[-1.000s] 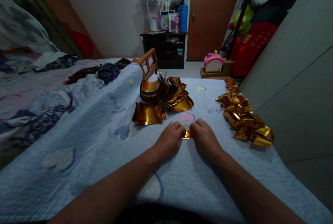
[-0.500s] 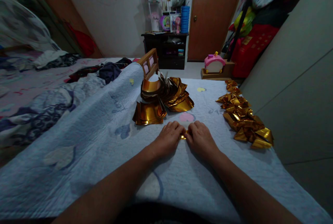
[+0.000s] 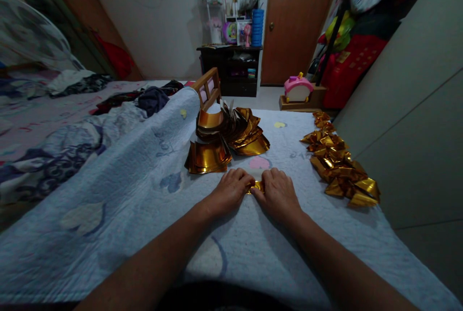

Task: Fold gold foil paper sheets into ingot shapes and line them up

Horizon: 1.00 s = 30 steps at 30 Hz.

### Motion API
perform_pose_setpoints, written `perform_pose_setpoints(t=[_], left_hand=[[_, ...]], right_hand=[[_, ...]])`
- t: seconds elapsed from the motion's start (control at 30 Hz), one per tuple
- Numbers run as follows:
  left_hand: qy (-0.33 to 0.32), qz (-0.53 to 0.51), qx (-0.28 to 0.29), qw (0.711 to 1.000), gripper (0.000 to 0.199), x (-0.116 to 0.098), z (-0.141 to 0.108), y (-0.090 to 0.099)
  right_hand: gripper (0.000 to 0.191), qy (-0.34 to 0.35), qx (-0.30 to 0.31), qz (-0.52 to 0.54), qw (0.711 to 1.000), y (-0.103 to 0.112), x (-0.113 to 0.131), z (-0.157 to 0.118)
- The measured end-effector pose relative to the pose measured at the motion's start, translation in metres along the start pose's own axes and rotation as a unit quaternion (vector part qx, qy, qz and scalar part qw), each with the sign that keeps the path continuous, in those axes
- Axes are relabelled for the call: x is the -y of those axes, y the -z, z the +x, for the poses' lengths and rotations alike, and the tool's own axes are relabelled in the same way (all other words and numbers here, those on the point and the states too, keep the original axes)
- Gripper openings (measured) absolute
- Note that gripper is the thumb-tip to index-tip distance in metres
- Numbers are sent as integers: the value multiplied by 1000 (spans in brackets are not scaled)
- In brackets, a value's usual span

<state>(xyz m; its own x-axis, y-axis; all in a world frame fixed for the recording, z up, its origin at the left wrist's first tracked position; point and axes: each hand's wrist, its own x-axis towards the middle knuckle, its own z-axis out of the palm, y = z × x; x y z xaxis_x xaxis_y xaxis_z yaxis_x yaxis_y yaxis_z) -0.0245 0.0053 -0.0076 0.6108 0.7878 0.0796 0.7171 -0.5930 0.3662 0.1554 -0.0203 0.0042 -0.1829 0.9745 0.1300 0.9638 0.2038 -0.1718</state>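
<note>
Between my hands lies a small piece of gold foil paper [image 3: 257,186] on the bedspread, its ends partly hidden by my fingers. My left hand [image 3: 234,189] grips its left end with curled fingers. On the opposite end, my right hand [image 3: 279,190] is closed on it, the thumb laid along the near edge. Just beyond my hands are fanned stacks of flat gold foil sheets [image 3: 210,155], some showing pale backs. A heap of folded gold foil pieces [image 3: 336,164] runs along the right edge of the bed.
A pale blue quilted bedspread [image 3: 144,219] covers the surface, ridged at the left beside rumpled bedding [image 3: 79,142]. A small wooden rail [image 3: 210,87] stands behind the sheets. Farther off are a dark cabinet [image 3: 229,70], a pink toy [image 3: 298,88] and a white cabinet wall [image 3: 405,132].
My hands have moved slightly apart, so more of the gold foil paper shows between them. The stacks and the folded heap have stayed in place.
</note>
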Motion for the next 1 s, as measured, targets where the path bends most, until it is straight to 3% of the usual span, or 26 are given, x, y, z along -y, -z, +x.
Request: perform_pose_setpoints(t=[0.23,0.63,0.83,1.0], left_hand=[[3,-15,3,1000,20,0,0,1],[16,-21,14,1000,18,-2,1,5],[9,-38,12,999,21,-4,-1,9],[-6,-30,-7,1000,19,-2,0,6]], right_hand=[[32,-25,5,5,1000,4,-18,-4],[42,-51,28,41,997,2,-72,-9],[25,-22,4,101,995,6,-78,-5],[12,64,-62,193,977,13,-55,1]])
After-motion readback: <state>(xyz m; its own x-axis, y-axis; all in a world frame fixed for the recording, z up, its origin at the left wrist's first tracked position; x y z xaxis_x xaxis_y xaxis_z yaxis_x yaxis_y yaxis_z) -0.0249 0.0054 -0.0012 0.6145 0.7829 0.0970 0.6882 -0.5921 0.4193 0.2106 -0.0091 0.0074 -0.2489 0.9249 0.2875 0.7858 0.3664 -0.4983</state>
